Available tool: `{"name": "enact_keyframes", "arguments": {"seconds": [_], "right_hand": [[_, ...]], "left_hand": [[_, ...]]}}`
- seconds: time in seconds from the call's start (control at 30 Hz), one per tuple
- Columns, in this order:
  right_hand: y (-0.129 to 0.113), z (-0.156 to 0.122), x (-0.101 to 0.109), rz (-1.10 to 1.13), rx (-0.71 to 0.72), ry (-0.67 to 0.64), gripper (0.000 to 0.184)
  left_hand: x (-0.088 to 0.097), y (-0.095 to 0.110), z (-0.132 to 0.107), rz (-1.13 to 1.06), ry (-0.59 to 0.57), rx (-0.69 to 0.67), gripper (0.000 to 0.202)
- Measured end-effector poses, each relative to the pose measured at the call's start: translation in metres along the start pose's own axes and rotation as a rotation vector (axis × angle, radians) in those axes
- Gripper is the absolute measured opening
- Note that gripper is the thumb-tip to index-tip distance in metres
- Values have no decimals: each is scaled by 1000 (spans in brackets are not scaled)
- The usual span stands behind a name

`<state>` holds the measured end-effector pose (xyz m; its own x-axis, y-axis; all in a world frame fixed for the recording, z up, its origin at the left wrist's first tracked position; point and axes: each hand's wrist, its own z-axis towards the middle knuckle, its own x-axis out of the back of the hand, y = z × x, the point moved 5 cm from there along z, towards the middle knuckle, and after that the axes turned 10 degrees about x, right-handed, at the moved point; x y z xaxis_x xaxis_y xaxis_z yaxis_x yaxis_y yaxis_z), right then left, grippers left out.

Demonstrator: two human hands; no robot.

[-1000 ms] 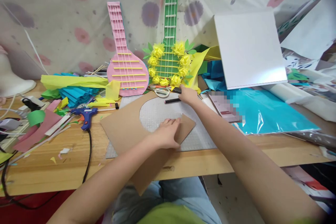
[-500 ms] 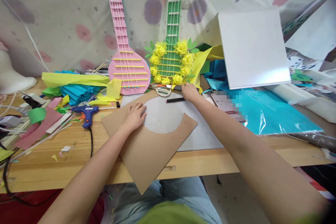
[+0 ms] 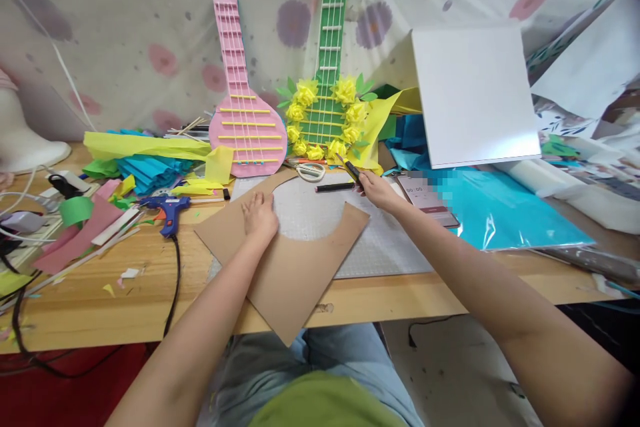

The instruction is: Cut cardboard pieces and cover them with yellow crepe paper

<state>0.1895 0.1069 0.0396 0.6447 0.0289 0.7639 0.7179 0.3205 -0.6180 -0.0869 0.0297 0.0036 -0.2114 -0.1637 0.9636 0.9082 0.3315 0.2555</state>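
Note:
A brown cardboard sheet (image 3: 305, 267) with a large rounded cut-out lies over a grey cutting mat (image 3: 390, 250), one corner jutting past the table's front edge. My left hand (image 3: 261, 215) rests flat on its left part, fingers stretched out. In my right hand (image 3: 377, 190), fingers closed, is a dark utility knife (image 3: 353, 172), raised above the back of the mat with its thin tip pointing away to the left. Just left of that hand lies a black marker pen (image 3: 334, 187). White-handled scissors (image 3: 311, 172) lie behind the pen.
A pink paper guitar (image 3: 249, 133) and a green one with yellow flowers (image 3: 325, 113) stand at the back. A blue glue gun (image 3: 167, 209) and paper scraps lie left. Right are a phone (image 3: 425, 199), a blue sheet (image 3: 520, 213) and a white board (image 3: 475, 97).
My right hand has picked up the utility knife from beside the scissors and drawn it back towards me. My left hand stays on the cardboard, which has shifted slightly. The view has tilted a little.

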Motion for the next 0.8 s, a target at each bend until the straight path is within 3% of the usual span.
{"name": "enact_keyframes", "arguments": {"seconds": [0.1,0.17,0.3,0.43,0.63,0.8], "right_hand": [[-2,-5,0,120,-76,-22,33],[-10,-9,1,138,-41,-71,34],[-21,-21,-2,-140,71,-171,39],[-13,-32,-13,-374,-12,-212,50],[-7,-36,-27,-484,-181,-283,54],[-9,-30,-20,-497,-215,-321,56]], "left_hand": [[-2,6,-1,9,22,47,53],[-4,12,1,8,34,70,52],[-7,20,7,7,54,120,52],[-8,23,12,12,66,140,52],[-9,28,11,16,25,59,52],[-9,35,1,50,-12,135,54]]}}
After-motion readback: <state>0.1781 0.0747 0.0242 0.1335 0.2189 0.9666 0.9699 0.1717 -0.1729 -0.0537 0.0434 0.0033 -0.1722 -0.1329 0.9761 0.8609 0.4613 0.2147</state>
